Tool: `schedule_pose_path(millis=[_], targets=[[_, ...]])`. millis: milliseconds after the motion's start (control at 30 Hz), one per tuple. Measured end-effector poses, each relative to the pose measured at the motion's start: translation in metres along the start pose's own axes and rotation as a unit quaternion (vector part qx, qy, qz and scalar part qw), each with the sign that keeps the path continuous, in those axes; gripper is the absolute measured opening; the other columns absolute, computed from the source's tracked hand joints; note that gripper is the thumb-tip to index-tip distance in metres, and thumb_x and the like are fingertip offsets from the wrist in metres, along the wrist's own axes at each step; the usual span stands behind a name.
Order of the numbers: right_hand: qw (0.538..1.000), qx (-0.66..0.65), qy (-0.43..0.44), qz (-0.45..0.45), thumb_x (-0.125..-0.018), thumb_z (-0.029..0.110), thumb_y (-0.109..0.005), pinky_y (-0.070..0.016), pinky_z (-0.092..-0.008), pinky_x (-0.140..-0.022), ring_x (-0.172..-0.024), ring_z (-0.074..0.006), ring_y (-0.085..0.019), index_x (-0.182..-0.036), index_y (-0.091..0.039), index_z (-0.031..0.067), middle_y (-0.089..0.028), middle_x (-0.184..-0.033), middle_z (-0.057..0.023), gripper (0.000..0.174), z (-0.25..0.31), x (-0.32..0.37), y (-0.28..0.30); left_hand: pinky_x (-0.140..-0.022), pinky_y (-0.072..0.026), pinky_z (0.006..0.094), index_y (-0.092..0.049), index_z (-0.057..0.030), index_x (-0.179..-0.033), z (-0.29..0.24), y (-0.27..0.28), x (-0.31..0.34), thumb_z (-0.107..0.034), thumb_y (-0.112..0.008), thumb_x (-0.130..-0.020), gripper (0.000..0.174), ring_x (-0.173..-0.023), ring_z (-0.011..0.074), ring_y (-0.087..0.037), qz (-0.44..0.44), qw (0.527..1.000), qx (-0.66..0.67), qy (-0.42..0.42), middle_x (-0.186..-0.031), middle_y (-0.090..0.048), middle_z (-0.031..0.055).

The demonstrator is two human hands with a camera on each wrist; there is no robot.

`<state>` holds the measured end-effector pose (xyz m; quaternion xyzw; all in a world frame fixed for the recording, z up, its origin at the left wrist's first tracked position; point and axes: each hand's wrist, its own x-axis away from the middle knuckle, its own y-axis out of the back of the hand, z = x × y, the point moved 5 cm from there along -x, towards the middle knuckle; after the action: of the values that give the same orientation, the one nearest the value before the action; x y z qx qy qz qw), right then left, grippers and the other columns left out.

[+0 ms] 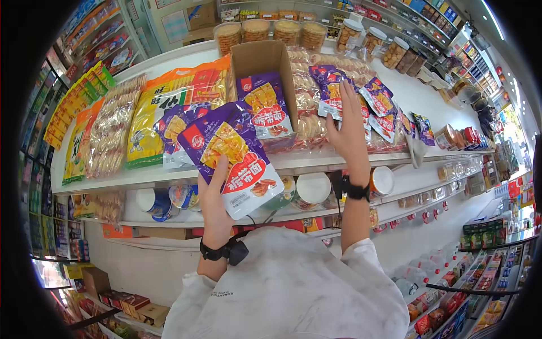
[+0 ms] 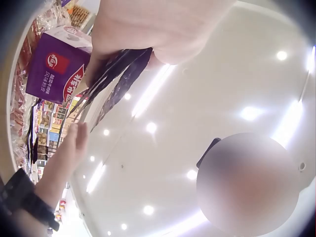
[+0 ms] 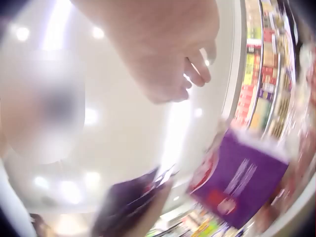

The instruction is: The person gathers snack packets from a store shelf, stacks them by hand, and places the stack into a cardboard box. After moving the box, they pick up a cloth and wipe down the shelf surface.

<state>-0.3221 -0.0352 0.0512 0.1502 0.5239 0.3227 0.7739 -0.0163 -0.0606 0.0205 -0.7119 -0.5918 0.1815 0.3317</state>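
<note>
My left hand (image 1: pixel 213 212) grips a purple-and-white snack pouch (image 1: pixel 226 150) by its lower left part, thumb across the front. Behind its left side shows another purple pouch (image 1: pixel 172 127). Seen edge-on in the left wrist view, dark pouches (image 2: pixel 123 69) hang from the left hand. A tall carton (image 1: pixel 262 56) stands beyond, with a like pouch (image 1: pixel 262 104) upright inside; the wrist views show its purple outer face (image 3: pixel 242 177). My right hand (image 1: pixel 347 135) has its fingers straight, holding nothing, over several loose purple pouches (image 1: pixel 381 96) right of the carton.
Large yellow-orange snack bags (image 1: pixel 155 118) and clear-wrapped cracker packs (image 1: pixel 116 124) line the counter's left. Lidded biscuit tubs (image 1: pixel 255 34) stand along the back, jars (image 1: pixel 395 53) at back right. Under the counter edge (image 1: pixel 316 164), a lower shelf bears tubs (image 1: pixel 313 189).
</note>
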Motion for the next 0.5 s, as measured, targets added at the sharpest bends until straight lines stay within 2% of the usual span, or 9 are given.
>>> schedule_pose_path(millis=[67, 167, 200, 300, 400, 500], targets=[[0.994, 0.103, -0.004, 0.033, -0.089, 0.017, -0.071, -0.0285, -0.0491, -0.123, -0.147, -0.0406, -0.04, -0.151, -0.046, 0.0009, -0.043, -0.158, -0.024, 0.069, -0.036, 0.003, -0.012, -0.091, -0.0625, 0.0387, -0.046, -0.0006, -0.142, 0.001, 0.0, -0.001, -0.015, -0.066, -0.101, 0.047, -0.113, 0.0234, -0.07, 0.003, 1.0, 0.004, -0.001, -0.132, -0.061, 0.0139], [0.973, 0.192, -0.049, 0.118, -0.089, 0.023, -0.073, -0.031, -0.0494, -0.121, -0.144, -0.0416, -0.043, -0.15, -0.046, 0.0, -0.045, -0.155, -0.0263, 0.071, -0.079, 0.022, -0.031, -0.091, -0.0626, 0.0388, -0.046, -0.0007, -0.142, 0.0, -0.001, -0.002, -0.014, -0.066, -0.101, 0.047, -0.113, 0.0232, -0.07, 0.013, 1.0, 0.008, -0.008, -0.131, -0.062, 0.0137], [0.981, 0.168, -0.052, 0.084, -0.09, 0.028, -0.074, -0.036, -0.0501, -0.116, -0.138, -0.0425, -0.048, -0.146, -0.052, 0.0003, -0.05, -0.151, -0.0239, 0.066, -0.073, 0.019, -0.028, -0.091, -0.0627, 0.0389, -0.046, -0.0007, -0.142, 0.0, 0.0, -0.003, -0.013, -0.066, -0.101, 0.047, -0.112, 0.0231, -0.07, 0.014, 1.0, 0.009, -0.009, -0.131, -0.062, 0.0137], [0.984, 0.163, -0.048, 0.052, -0.094, 0.025, -0.068, -0.0381, -0.0531, -0.112, -0.131, -0.0382, -0.053, -0.138, -0.059, 0.0029, -0.06, -0.138, -0.0212, 0.05, -0.061, 0.017, -0.022, -0.089, -0.0631, 0.0388, -0.048, -0.0007, -0.141, 0.001, 0.001, -0.001, -0.012, -0.066, -0.1, 0.046, -0.111, 0.0228, -0.07, 0.009, 1.0, 0.013, -0.002, -0.13, -0.062, 0.0131], [0.991, 0.118, -0.051, 0.031, -0.1, 0.017, -0.061, -0.048, -0.0485, -0.098, -0.113, -0.0408, -0.063, -0.13, -0.062, 0.0016, -0.068, -0.12, -0.0194, 0.033, -0.062, 0.011, -0.02, -0.089, -0.0634, 0.0386, -0.048, -0.0009, -0.139, 0.002, 0.004, -0.003, -0.014, -0.067, -0.101, 0.045, -0.111, 0.0224, -0.07, 0.005, 1.0, 0.009, 0.01, -0.129, -0.062, 0.0127], [0.986, 0.054, -0.12, -0.099, -0.103, 0.011, -0.057, -0.0537, -0.0438, -0.08, -0.099, -0.0401, -0.067, -0.12, -0.065, 0.0021, -0.07, -0.107, -0.0211, 0.021, -0.065, 0.01, -0.004, -0.088, -0.0635, 0.0395, -0.05, -0.0019, -0.138, 0.006, 0.007, -0.006, -0.018, -0.066, -0.102, 0.043, -0.112, 0.0229, -0.07, 0.005, 1.0, 0.013, 0.016, -0.129, -0.063, 0.0125]])
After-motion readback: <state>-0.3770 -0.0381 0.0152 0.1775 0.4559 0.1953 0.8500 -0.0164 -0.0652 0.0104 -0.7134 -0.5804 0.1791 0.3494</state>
